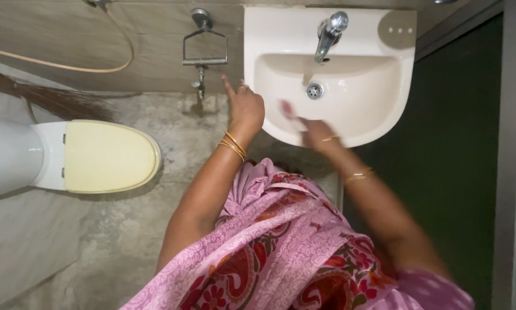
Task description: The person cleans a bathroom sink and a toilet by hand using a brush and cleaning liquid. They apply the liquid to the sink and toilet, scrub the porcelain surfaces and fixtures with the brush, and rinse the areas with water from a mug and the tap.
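Basin — right fingers inside

You wear a pink patterned drape with red paisley and floral motifs, thin gold bangles on both wrists, and a ring on one finger.

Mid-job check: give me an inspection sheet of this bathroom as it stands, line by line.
Surface: white washbasin, bare bowl, drain open.
Job's things: chrome tap over the bowl; no running water made out.
Clutter: nothing seen in the bowl.
Hands: left hand rests on the basin's left rim, one finger raised; right hand blurred inside the bowl's front, whether it holds anything cannot be told.
Cables: thin hose along the wall.
Surroundings: toilet with lid shut, broom, wall valve, concrete floor.
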